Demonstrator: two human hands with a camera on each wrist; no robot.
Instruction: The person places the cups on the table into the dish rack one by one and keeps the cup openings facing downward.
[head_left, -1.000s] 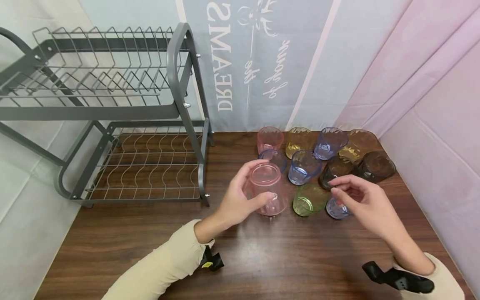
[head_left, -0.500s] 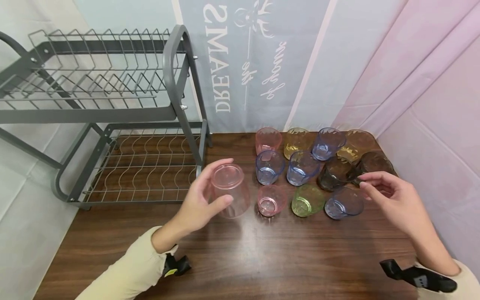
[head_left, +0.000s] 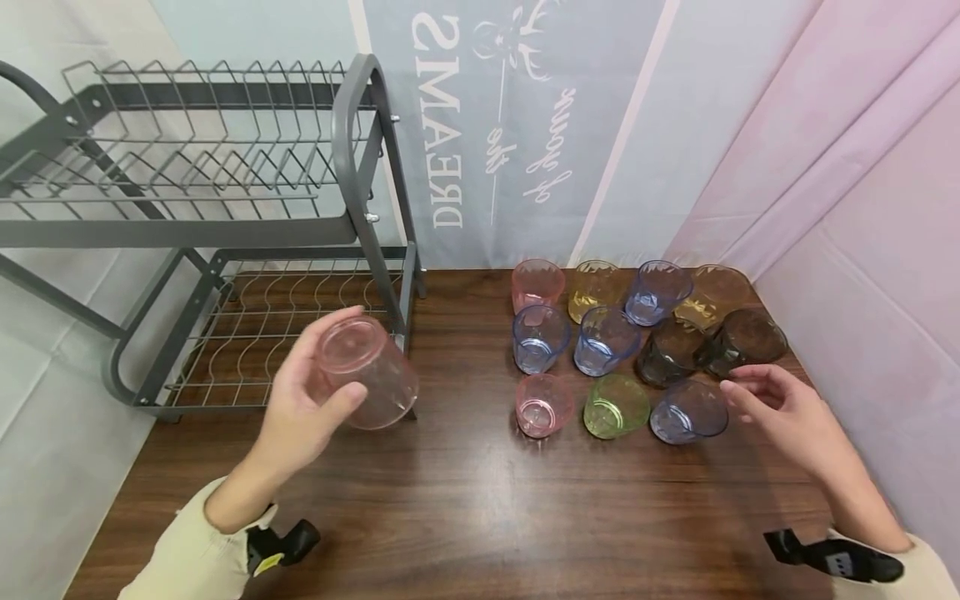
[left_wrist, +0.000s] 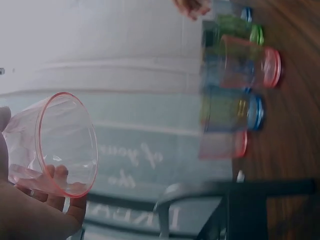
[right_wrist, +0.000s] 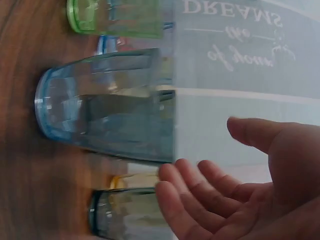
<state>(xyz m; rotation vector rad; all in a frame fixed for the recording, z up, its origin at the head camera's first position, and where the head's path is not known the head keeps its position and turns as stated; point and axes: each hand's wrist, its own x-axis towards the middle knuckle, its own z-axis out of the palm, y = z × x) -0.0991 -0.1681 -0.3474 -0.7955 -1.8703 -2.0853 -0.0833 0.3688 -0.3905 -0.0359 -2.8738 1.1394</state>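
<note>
A clear pink glass (head_left: 382, 379) is held upside down and tilted in my left hand (head_left: 300, 408), above the table just in front of the rack. Its mouth faces down and to the right; in the left wrist view the pink rim (left_wrist: 92, 145) shows, with fingers wrapped around the wall. My right hand (head_left: 795, 417) hovers beside the light blue glass (head_left: 688, 412) at the front right of the group, thumb and fingers apart and holding nothing. In the right wrist view its fingertips (right_wrist: 170, 172) appear close to that glass's rim; I cannot tell whether they touch.
A grey two-tier dish rack (head_left: 292, 333) stands at the left. Several glasses stand upright in rows at the right, among them a pink one (head_left: 543, 406), a green one (head_left: 617, 407), a blue one (head_left: 540, 340) and a dark one (head_left: 742, 343). A printed curtain (head_left: 510, 167) hangs behind.
My left hand has carried the pink glass leftward, away from the other glasses toward the rack, tilting it. My right hand has shifted right and slightly down, staying near the light blue glass.
</note>
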